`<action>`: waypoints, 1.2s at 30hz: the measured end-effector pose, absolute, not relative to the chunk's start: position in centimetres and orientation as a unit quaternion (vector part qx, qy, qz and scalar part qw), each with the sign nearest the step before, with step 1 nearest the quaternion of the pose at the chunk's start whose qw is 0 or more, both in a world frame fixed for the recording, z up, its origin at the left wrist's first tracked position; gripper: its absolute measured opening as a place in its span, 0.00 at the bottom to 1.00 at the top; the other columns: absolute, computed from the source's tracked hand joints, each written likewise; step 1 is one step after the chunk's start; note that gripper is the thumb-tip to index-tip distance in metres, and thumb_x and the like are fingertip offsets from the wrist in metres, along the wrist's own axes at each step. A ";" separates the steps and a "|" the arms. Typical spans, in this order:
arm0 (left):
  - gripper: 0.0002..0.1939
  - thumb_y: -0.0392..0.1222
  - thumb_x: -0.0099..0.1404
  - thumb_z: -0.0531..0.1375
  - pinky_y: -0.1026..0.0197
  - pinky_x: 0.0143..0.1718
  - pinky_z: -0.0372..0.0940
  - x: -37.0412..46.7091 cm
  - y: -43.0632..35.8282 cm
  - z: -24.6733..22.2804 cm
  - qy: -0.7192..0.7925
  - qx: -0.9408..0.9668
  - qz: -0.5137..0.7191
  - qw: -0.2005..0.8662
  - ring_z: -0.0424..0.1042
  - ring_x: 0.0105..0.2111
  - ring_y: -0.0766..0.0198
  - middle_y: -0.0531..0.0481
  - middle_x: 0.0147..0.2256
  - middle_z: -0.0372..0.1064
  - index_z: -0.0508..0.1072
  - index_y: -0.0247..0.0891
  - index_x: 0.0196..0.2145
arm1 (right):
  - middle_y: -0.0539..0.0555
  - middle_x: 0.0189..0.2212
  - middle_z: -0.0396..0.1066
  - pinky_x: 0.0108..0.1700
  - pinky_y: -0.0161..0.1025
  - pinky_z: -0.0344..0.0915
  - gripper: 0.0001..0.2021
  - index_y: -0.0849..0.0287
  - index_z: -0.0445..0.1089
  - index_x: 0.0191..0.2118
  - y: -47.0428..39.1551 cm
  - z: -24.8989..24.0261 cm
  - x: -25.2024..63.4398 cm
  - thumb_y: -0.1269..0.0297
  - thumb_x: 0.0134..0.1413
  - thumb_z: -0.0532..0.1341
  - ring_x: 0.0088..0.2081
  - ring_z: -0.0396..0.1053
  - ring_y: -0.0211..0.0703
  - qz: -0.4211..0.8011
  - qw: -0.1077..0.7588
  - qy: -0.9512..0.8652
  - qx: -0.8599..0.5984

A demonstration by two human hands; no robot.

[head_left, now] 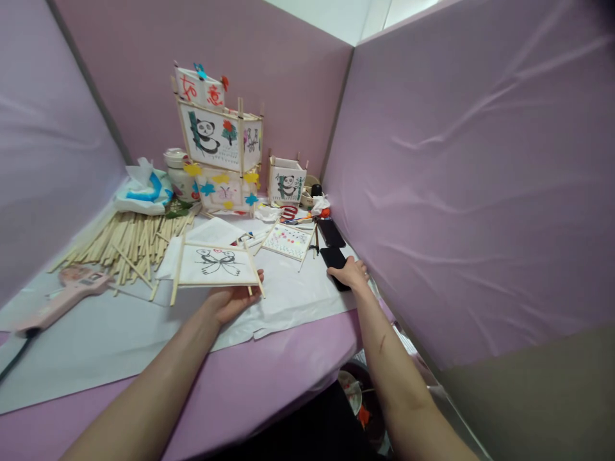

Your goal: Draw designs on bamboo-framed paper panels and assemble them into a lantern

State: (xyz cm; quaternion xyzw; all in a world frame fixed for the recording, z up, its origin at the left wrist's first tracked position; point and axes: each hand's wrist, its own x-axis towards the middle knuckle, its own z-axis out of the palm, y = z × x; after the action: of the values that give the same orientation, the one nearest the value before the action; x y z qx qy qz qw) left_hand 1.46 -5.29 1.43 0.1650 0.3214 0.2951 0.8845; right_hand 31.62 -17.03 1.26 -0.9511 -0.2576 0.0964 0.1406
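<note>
My left hand (234, 303) is closed around the lower right side of a stick-framed paper panel (221, 272) with a black butterfly drawing. The panel is tilted over the table, and some of my fingers are behind its edge. At the right, my right hand (350, 273) grips a black smartphone (332, 257), thumb across its face and fingers at its far side. A second dark phone (331, 233) lies just beyond. Between the hands rests another framed panel (288, 240) with coloured dots.
Wooden sticks (129, 246) are heaped at the left beside a pink hot glue gun (67, 301). A tall paper lantern (216, 137) and a small panda lantern (287, 182) stand at the back. Red-handled scissors (289, 212) lie near tissues. Below the edge is a bin (372, 410).
</note>
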 end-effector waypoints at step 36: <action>0.32 0.23 0.64 0.51 0.50 0.35 0.78 1.8 -5.3 1.8 0.468 0.138 0.303 0.819 0.80 0.35 0.52 0.38 0.47 0.77 0.68 0.46 0.61 | 0.61 0.29 0.76 0.38 0.40 0.64 0.17 0.60 0.74 0.29 -16.7 0.5 37.4 0.63 0.63 0.50 0.34 0.73 0.49 0.170 0.166 -0.325 -0.915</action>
State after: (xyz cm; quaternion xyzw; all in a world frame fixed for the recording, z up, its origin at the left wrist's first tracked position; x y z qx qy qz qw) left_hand 1.81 -5.33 1.79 0.1379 0.4679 0.3029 0.8187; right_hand 37.36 -16.75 0.52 -0.9155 -0.3248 0.1701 0.1658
